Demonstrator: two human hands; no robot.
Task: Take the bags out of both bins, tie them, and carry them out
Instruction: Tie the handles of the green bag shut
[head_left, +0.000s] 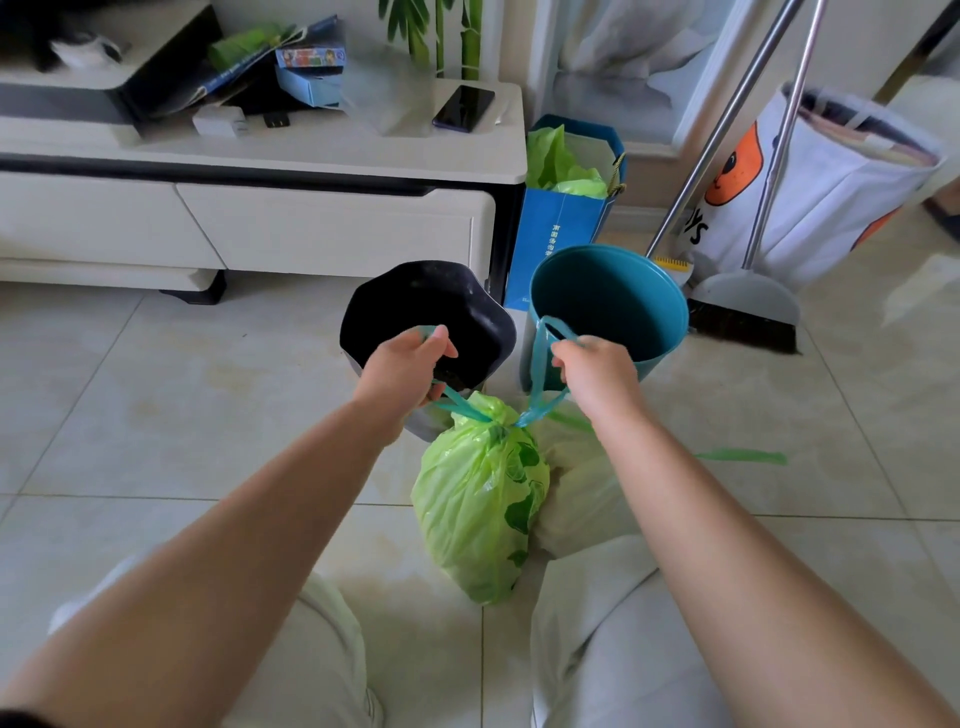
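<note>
A full light-green bag (475, 499) sits on the tiled floor between my knees, its neck cinched by teal drawstring loops. My left hand (402, 371) grips the left loop (457, 402) and my right hand (597, 366) grips the right loop (543, 364), pulled apart. Behind them stand the black bin (467, 301) and the teal bin (613, 296), both with no bag inside. A pale second bag (582, 488) lies just right of the green one, partly hidden by my right arm, with a green strip (743, 456) trailing right.
A white TV cabinet (260, 218) runs along the left back. A blue paper bag (566, 208) with green plastic stands behind the bins. A broom and dustpan (743, 306) and a white printed bag (821, 192) are at the right.
</note>
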